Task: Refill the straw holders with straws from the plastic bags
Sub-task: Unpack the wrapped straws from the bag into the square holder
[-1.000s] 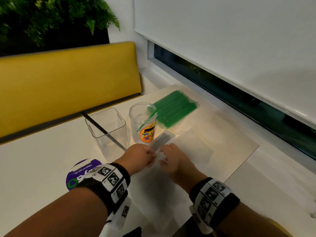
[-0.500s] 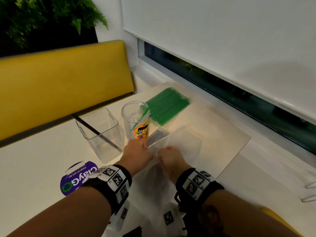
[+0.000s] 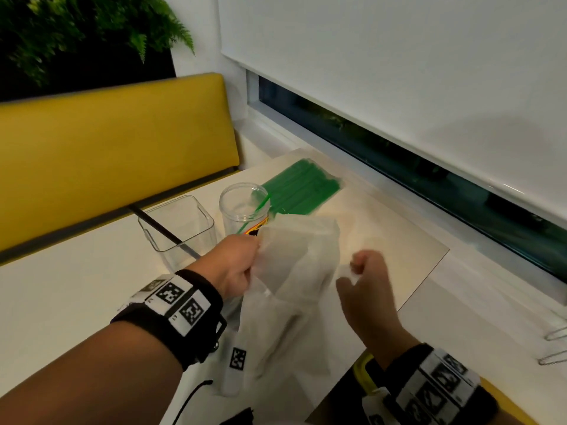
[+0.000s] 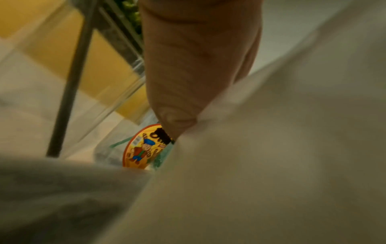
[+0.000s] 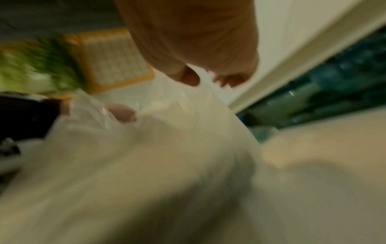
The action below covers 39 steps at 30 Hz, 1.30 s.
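A translucent plastic bag [image 3: 294, 271] [image 4: 271, 148] [image 5: 146, 156] is lifted off the white table [image 3: 61, 286] between my hands. My left hand [image 3: 242, 259] [image 4: 188, 82] pinches its left edge. At the right edge my right hand [image 3: 365, 274] [image 5: 198, 41] has its fingers curled on a bit of the film. What the bag holds is not visible. Behind it stands a round clear cup [image 3: 245, 210] [image 4: 144, 148] with a cartoon sticker and one green straw. To its left, a square clear holder [image 3: 178, 228] contains one black straw. A sealed bag of green straws [image 3: 302, 188] lies farther back.
A yellow bench back [image 3: 107, 142] runs behind the table, with a plant [image 3: 76, 32] above it. The window sill [image 3: 460, 256] and a drawn blind are on the right. The table's right edge [image 3: 426, 277] lies just beyond my right hand. Metal wire pieces [image 3: 555, 335] show at far right.
Both hands have raised the translucent bag from the table and moved apart, the right hand going rightward, so the bag's top spreads open.
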### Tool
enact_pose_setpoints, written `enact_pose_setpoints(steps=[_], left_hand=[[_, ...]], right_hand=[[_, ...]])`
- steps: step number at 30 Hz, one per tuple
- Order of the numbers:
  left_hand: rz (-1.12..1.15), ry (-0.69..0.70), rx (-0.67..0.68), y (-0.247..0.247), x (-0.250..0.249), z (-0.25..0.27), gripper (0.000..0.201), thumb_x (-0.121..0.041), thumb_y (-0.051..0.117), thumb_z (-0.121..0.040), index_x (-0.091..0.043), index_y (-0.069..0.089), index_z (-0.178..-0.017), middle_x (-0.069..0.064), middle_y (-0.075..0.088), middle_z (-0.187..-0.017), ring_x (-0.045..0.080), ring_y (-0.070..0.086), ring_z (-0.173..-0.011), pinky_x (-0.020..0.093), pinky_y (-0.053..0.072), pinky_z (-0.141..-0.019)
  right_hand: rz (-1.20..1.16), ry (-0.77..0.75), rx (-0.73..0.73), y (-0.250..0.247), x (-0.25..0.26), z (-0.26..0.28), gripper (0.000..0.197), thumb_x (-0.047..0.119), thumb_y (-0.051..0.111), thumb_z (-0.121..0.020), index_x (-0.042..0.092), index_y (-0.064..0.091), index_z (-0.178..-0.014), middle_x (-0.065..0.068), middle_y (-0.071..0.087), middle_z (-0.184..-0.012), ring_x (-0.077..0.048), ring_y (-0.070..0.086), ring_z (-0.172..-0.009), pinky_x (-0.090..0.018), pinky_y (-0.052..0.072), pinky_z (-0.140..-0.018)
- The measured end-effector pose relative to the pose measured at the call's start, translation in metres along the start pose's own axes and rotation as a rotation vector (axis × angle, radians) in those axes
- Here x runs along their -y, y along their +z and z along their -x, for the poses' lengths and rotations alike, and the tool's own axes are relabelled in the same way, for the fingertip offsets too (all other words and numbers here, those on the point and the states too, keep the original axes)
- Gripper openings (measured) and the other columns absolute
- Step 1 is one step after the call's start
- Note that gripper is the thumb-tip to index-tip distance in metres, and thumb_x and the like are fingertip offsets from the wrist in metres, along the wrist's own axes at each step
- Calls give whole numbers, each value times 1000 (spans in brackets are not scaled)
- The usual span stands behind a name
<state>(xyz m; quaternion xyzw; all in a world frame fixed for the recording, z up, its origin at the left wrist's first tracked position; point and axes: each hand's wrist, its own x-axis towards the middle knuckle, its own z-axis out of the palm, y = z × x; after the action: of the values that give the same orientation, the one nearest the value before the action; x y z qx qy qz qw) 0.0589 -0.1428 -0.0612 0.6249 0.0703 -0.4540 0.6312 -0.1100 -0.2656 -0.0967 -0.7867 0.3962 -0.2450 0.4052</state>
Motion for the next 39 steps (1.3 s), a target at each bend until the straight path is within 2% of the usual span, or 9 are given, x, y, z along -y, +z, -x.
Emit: enact_pose_setpoints(steps=[5,8,12,15,19,21,27,32,39], left_hand=[[-345,220,84,13,4,14,27,-10,44,-99,-17,54,-75,-3,56,-64,10,51,-54,22,44,-56],[-303,222,139,19,3,24,24,-2,44,-90,-17,55,-74,-4,51,-52,8,46,-40,16,35,-41],[-827,249,120,2,11,15,72,-5,63,-78,-25,34,-141,8,61,-107,20,64,-76,26,50,-59],[-1394,354,151,-13,25,18,113,-17,83,-65,-38,10,-149,-8,50,-130,20,62,-106,29,54,-82],[-1660,354,106,-27,39,11,77,-27,72,-80,-32,34,-146,-9,62,-113,17,63,-98,26,52,-83],[-1654,334,-9,-28,38,3,48,-23,58,-91,-22,49,-138,5,66,-118,24,64,-105,30,52,-87],[-895,285,-7,-24,36,-8,28,-1,49,-87,-14,65,-107,12,69,-101,31,65,-91,37,56,-73],[-373,167,-33,-13,31,0,14,-10,55,-78,-9,66,-87,18,69,-82,31,65,-71,37,56,-67],[-982,339,-113,-11,26,-4,29,-6,68,-77,-8,67,-106,16,70,-102,34,66,-94,37,55,-78]], right_hand=[[346,-1113,100,-7,74,6,21,7,53,-77,8,62,-96,-8,60,-103,-21,48,-102,-33,34,-99],[535,-893,398,14,69,-17,30,3,52,-73,16,47,-100,-10,57,-114,-28,51,-114,-51,22,-115],[432,-520,631,22,51,-39,22,6,49,-82,19,37,-95,0,53,-71,-24,53,-68,-37,36,-61],[265,-329,648,19,51,-44,16,6,39,-89,19,40,-99,-2,52,-73,-17,48,-60,-33,35,-51],[54,57,539,17,46,-62,24,6,36,-90,19,43,-107,-9,54,-88,-22,50,-68,-33,37,-55],[217,-60,467,14,42,-62,28,2,39,-85,20,44,-105,-5,54,-96,-19,51,-73,-34,40,-63],[565,-1269,230,24,29,-31,11,1,53,-84,8,62,-85,-12,58,-85,-29,49,-77,-40,41,-72],[607,-887,542,31,1,-27,19,26,50,-88,12,60,-80,-7,60,-73,-30,56,-63,-32,47,-56],[680,-1084,536,27,15,-20,33,22,48,-89,13,64,-61,-7,53,-70,-26,47,-64,-33,39,-65]])
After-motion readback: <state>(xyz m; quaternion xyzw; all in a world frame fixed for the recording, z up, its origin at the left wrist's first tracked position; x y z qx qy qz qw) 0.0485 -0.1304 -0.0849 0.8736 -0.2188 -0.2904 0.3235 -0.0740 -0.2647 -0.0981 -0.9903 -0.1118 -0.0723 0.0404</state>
